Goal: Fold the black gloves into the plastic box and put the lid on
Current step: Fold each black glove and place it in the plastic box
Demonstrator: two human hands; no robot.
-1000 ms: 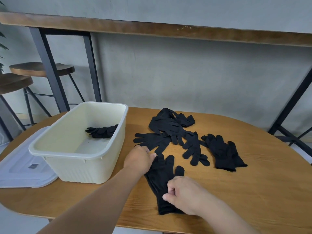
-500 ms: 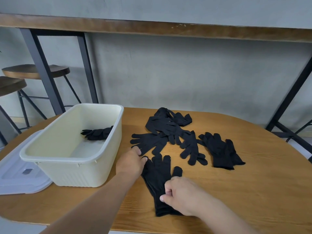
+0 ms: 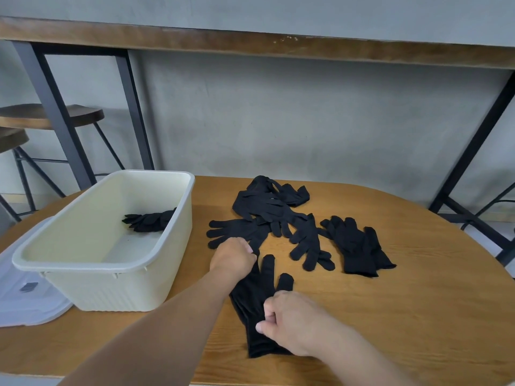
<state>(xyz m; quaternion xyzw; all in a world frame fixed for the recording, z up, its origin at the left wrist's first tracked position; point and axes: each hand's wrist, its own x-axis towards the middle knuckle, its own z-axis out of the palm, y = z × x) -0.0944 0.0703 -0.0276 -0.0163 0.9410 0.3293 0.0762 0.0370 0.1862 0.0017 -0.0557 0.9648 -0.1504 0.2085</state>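
- The nearest black glove [image 3: 257, 299] lies flat on the wooden table [image 3: 418, 316], cuff toward the person, fingers pointing away.
- The right hand [image 3: 289, 321] rests on the cuff end of this glove, fingers curled and pinching the fabric.
- The left hand [image 3: 232, 256] sits at the finger end of the same glove, fingers curled down onto the fabric; whether it grips or only presses cannot be told.
- The plastic box [image 3: 111, 263], cream-coloured, stands to the left of the glove, just beside the left forearm. It holds one folded bundle of black gloves [image 3: 150, 221] against its right wall; the rest of its floor is bare.
- The lid [image 3: 25, 305], translucent white, lies flat on the table left of the box, partly under the box's near-left corner and overhanging the table's left edge.
- Loose gloves: a heap [image 3: 267, 204] at the far centre, one spread glove [image 3: 237, 232] just beyond the left hand, one glove [image 3: 310, 246] to its right, and a stacked pair [image 3: 359, 249] further right.
- Against one second ago, the left hand covers more of the glove's fingers; the right hand keeps its pinch at the cuff. Box, lid and loose gloves lie as before.
- Open tabletop extends right of the stacked pair to the rounded table edge, and along the near edge under both forearms.
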